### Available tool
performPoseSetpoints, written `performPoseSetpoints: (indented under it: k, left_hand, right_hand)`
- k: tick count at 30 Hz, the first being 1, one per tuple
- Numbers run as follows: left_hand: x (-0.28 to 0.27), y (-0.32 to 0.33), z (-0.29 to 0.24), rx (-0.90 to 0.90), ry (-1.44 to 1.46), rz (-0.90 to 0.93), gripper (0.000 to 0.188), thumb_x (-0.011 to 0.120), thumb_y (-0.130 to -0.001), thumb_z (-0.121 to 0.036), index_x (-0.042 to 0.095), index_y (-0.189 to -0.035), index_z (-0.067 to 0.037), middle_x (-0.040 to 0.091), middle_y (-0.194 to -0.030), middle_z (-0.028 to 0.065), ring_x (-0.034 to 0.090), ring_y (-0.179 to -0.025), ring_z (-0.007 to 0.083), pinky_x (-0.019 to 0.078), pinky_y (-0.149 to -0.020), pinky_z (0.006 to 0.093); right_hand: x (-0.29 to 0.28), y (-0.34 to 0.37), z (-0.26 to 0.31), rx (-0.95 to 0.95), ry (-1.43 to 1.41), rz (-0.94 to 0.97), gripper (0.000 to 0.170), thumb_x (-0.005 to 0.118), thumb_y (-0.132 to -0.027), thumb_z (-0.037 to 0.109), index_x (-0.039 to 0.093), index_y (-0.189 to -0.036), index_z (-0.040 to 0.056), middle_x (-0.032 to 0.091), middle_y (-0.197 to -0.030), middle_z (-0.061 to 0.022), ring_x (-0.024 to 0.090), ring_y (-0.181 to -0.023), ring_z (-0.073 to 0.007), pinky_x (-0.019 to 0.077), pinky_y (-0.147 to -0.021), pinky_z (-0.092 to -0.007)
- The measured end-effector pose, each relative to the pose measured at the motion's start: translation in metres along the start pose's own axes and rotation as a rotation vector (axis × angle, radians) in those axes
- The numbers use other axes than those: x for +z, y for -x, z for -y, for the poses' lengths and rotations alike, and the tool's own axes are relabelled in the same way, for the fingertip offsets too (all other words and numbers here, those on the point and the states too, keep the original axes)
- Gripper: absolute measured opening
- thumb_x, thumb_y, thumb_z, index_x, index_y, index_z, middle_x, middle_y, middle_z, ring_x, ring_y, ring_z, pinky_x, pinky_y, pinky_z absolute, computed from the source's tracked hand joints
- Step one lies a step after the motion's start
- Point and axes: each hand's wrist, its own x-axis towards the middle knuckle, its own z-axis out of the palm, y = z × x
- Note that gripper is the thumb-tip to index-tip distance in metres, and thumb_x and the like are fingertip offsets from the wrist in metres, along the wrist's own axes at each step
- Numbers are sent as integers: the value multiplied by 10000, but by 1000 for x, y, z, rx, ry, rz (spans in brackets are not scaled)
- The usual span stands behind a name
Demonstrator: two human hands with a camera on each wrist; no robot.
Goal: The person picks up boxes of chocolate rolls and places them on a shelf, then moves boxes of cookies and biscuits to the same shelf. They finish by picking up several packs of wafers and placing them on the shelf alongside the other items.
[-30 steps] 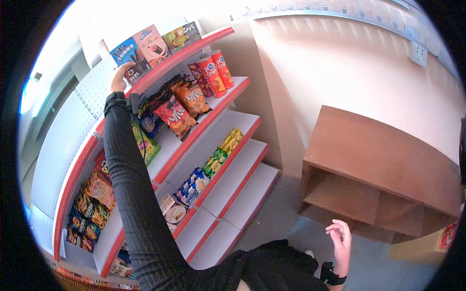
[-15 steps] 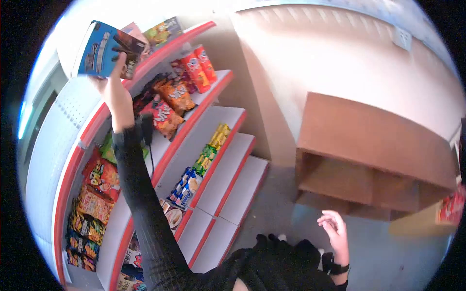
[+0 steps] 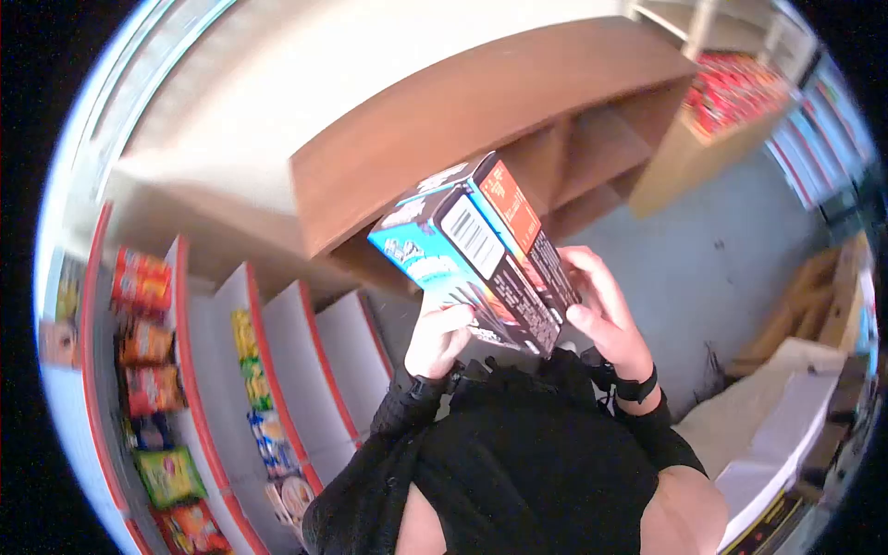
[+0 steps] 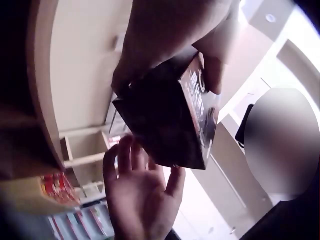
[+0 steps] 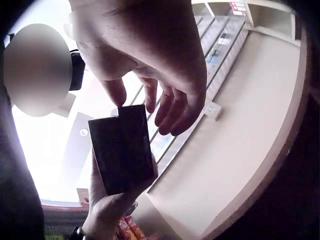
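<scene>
Two cardboard snack boxes, lying flat against each other and slightly offset, are held tilted before my chest. The nearer box [image 3: 435, 259] has a blue front and a dark side with a white barcode; the other box [image 3: 511, 211] shows an orange-red panel. My left hand [image 3: 439, 338] grips the pair near the lower end, thumb across the blue front. On the other side is my right hand [image 3: 610, 319], fingers loosely bent; in the right wrist view its thumb tip meets the edge of the dark box end [image 5: 122, 150], its other fingers apart from it.
Beyond the boxes stands a brown wooden shelf unit [image 3: 407, 139]. Stepped shelves with red edges [image 3: 208, 444] on the left carry snack bags [image 3: 171, 476]. A bin of red packets [image 3: 731, 92] is at the far right, white sheeting [image 3: 768, 435] at the near right.
My left hand took the boxes off the top shelf and brought them down before my chest. The right hand rose to them. The view turned right, from the snack shelves toward the brown unit.
</scene>
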Motion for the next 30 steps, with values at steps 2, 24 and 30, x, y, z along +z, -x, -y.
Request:
performPoseSetpoints:
  k: [2,24,30]
  left_hand:
    - [16,-28,32,-102,48,87,553,646,-790,-89,393,-1275,-5,551,-1183,98,570,-1045,220,484,-883,363]
    - [59,-138,119,-618,-491,551,497,423,-974,-289,280,-1366,-19,453,-1295,81,466,-1149,151,396,-966,333]
    - [87,-197,126,-549,-631,627,555,462,-959,-252,218,-1403,-26,394,-1341,73,414,-1190,157,354,-993,332]
  right_hand:
    - [-29,16,15,31,122,-47,552,598,-844,240,389,-1288,-12,465,-1217,-139,462,-1124,-237,368,-945,-345]
    - [-76,72,14,81,265,-765,448,553,-848,2,388,-1263,-43,596,-1129,-150,582,-985,-152,478,-814,-274]
    - [-127,43,17,51,220,-823,438,530,-845,-4,399,-1262,-39,596,-1133,-137,580,-990,-148,481,-803,-266]
